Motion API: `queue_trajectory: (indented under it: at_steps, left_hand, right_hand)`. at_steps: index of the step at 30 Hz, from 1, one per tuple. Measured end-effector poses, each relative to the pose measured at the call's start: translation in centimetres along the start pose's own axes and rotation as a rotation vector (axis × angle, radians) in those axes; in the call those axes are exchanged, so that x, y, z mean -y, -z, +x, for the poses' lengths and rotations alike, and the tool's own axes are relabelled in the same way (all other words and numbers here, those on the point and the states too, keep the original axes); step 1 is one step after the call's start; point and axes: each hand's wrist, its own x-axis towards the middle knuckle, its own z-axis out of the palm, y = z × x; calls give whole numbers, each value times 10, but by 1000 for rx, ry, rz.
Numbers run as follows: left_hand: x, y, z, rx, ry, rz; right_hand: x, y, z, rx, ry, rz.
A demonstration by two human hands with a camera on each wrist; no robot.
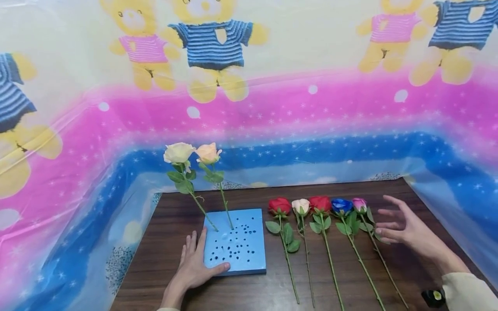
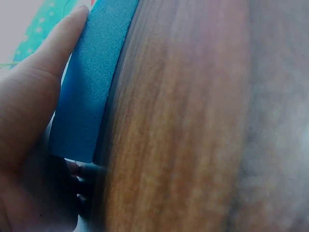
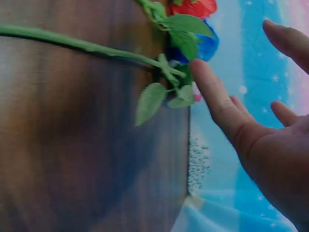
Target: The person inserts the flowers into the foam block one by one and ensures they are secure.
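My left hand [image 1: 194,263] rests against the front left corner of a blue foam block [image 1: 245,255] pierced with many holes. Its fingers lie straight along the left side, and the thumb reaches over the front edge, also seen beside the block [image 2: 91,82] in the left wrist view. A white rose [image 1: 179,153] and a peach rose [image 1: 209,153] stand in the block, leaning left. Over the table's right side, my right hand [image 1: 412,229] hovers with spread fingers and holds nothing. Nearest to it lies a pink-purple rose [image 1: 359,204], beside a blue rose [image 1: 342,206].
Left of the blue rose lie a red rose [image 1: 320,204], a cream rose [image 1: 301,207] and another red rose [image 1: 279,206], stems toward me. A small black object [image 1: 432,298] sits by the right sleeve. A bear-patterned cloth [image 1: 280,108] hangs behind the dark wooden table [image 1: 249,293].
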Motion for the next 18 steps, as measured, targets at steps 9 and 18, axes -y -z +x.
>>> queue_trajectory:
  at_steps: [9,18]
  left_hand:
    - [1,-1,1,1,-2,4]
    - [2,0,0,10,-5,-7]
  right_hand:
    - [-22,-4,-15,45,-208,36]
    - [-34,-16,-21,38,-364,-129]
